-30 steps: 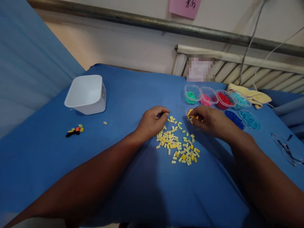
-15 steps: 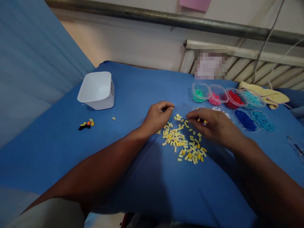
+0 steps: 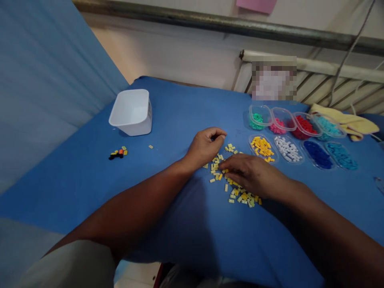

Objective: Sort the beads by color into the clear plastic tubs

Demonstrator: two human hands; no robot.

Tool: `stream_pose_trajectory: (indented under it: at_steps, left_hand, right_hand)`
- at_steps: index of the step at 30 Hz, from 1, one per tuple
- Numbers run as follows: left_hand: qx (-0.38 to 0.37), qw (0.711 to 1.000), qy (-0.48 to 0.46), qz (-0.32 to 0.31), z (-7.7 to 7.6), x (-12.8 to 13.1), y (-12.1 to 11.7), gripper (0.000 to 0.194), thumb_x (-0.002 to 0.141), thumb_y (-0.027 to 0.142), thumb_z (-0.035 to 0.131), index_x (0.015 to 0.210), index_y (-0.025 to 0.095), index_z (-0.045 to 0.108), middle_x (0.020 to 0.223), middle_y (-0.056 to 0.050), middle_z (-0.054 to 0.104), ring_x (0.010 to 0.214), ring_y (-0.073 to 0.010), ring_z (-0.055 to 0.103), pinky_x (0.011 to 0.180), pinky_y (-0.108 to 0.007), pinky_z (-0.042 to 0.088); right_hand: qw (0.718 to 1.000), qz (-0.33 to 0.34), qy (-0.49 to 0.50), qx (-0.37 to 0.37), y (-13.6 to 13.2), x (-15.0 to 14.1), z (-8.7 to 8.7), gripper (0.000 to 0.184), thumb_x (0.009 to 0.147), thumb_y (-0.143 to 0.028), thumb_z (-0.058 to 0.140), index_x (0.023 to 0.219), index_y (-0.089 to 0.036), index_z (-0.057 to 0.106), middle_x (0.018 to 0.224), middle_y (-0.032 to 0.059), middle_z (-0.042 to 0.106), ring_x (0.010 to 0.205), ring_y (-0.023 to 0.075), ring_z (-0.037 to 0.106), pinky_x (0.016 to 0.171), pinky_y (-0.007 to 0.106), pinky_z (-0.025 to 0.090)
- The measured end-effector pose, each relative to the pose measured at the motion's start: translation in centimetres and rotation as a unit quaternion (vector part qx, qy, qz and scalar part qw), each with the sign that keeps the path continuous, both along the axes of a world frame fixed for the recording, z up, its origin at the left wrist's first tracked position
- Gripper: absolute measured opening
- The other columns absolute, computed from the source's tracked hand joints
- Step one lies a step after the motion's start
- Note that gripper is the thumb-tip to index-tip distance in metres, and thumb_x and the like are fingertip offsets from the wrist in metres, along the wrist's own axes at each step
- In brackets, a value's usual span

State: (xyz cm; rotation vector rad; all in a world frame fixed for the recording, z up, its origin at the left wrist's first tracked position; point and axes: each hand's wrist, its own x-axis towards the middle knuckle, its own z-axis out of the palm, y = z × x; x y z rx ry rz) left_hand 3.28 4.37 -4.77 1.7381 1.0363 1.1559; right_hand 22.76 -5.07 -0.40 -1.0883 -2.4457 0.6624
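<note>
Many oblong, studded bricks (image 3: 244,197) under parted right fingers (image 3: 233,161); left fingers (image 3: 213,131) curled, grip unclear.

Yellow bricks (image 3: 244,196) lie scattered — right hand (image 3: 255,172) among them.

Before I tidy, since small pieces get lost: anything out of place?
One small pale-yellow brick lies alone on the blue table, near the white square plastic tub, apart from the scattered yellow brick pile.

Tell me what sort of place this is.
An indoor room, perhaps a home or a small workshop; I can't tell which. A radiator and a metal pipe run along the wall, and clear tubs of small colored pieces sit on a blue-covered table.
</note>
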Motion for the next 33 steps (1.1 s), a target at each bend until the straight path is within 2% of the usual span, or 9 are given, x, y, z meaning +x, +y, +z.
stream_pose_trajectory:
  at_steps: [6, 13, 19, 26, 30, 33]
  left_hand:
    - [0.001, 1.000, 0.001, -0.003, 0.0, 0.1, 0.0, 0.017, 0.096, 0.016, 0.068, 0.104, 0.019, 0.083, 0.101, -0.002, 0.083, 0.094, -0.0179, 0.076, 0.088, -0.032, 0.057]
    - [0.005, 1.000, 0.004, -0.004, -0.2, 0.1, 0.1, 0.017, 0.096, 0.018, 0.067, 0.104, 0.020, 0.083, 0.103, -0.002, 0.084, 0.097, -0.0189, 0.077, 0.093, -0.034, 0.058]
    - [0.010, 1.000, 0.005, -0.008, -0.3, 0.1, 0.1, 0.018, 0.097, 0.018, 0.067, 0.104, 0.020, 0.083, 0.103, -0.002, 0.083, 0.097, -0.0182, 0.076, 0.091, -0.033, 0.057]
    - [0.004, 1.000, 0.019, -0.006, -0.2, 0.0, 0.1, 0.017, 0.096, 0.018, 0.068, 0.104, 0.020, 0.083, 0.101, -0.002, 0.083, 0.095, -0.0187, 0.076, 0.090, -0.033, 0.057]
    - [-0.007, 1.000, -0.017, 0.002, -0.3, 0.1, 0.3, 0.016, 0.096, 0.019, 0.069, 0.103, 0.020, 0.083, 0.103, -0.002, 0.083, 0.097, -0.0186, 0.076, 0.091, -0.033, 0.058]
    - [-0.013, 1.000, -0.027, 0.003, 0.0, -0.1, 0.4, 0.015, 0.095, 0.021, 0.071, 0.103, 0.019, 0.083, 0.102, -0.003, 0.083, 0.094, -0.0182, 0.075, 0.087, -0.031, 0.057]
  right_hand:
    - [0.999, -0.036, 0.016, -0.025, 0.0, 1.2, 0.6, 0.027, 0.107, -0.015, 0.061, 0.123, -0.027, 0.079, 0.123, 0.0037, 0.085, 0.110, 0.0206, 0.081, 0.096, 0.034, 0.063]
    - [0.999, -0.030, 0.030, -0.012, -0.1, 0.9, 0.6, 0.026, 0.104, -0.013, 0.062, 0.122, -0.026, 0.076, 0.120, 0.0053, 0.083, 0.108, 0.0214, 0.079, 0.093, 0.036, 0.063]
    - [0.998, -0.010, -0.039, 0.045, -0.3, -0.5, -0.4, 0.027, 0.104, -0.009, 0.059, 0.121, -0.021, 0.076, 0.115, 0.0109, 0.080, 0.106, 0.0265, 0.076, 0.095, 0.043, 0.062]
    - [0.996, -0.014, -0.079, 0.036, -0.4, -1.2, -0.1, 0.027, 0.097, -0.003, 0.060, 0.111, -0.021, 0.076, 0.112, 0.0107, 0.078, 0.104, 0.0254, 0.073, 0.093, 0.039, 0.058]
    - [0.997, -0.016, -0.060, 0.037, -0.4, -0.6, -0.1, 0.033, 0.095, -0.003, 0.061, 0.120, -0.021, 0.074, 0.111, 0.0104, 0.077, 0.101, 0.0251, 0.072, 0.090, 0.038, 0.058]
    - [0.998, -0.032, -0.024, 0.045, -0.3, 0.2, 0.1, 0.031, 0.099, -0.008, 0.061, 0.124, -0.022, 0.073, 0.114, 0.0103, 0.078, 0.102, 0.0246, 0.074, 0.088, 0.038, 0.059]
